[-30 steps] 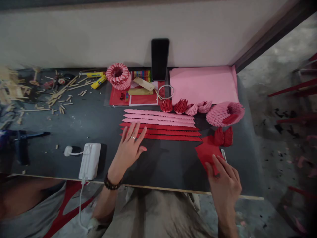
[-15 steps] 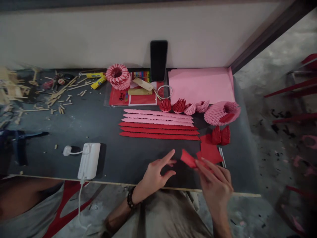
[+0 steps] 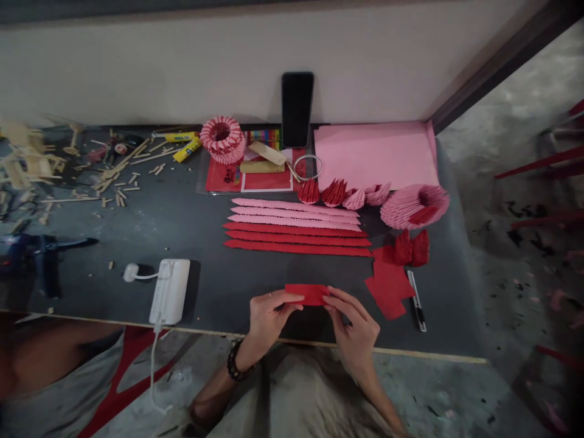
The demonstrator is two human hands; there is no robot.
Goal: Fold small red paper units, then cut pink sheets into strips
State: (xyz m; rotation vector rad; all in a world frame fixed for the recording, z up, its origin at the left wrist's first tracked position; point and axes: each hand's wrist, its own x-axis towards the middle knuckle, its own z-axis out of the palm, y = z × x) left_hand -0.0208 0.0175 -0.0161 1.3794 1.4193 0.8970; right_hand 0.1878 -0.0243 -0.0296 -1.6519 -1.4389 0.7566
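Between my two hands a strip of red paper is held just above the table's front part. My left hand pinches its left end; my right hand pinches the right end. Beyond the paper lie several long pointed strips, with pink strips at the back and red strips nearer me. To the right of my hands are loose red paper pieces, with a utility knife beside them. Two small bundles of red folded paper stand just behind those pieces.
A white power bank with a cable lies left. Along the back are a folded-paper ring, a phone, pink sheets and a pink folded-paper piece. Wooden sticks and glue sticks lie far left. Another person's leg shows lower left.
My right hand has brought the red paper leftward from beside the loose pieces. My left hand, open before, now pinches its other end. The utility knife shows more fully.
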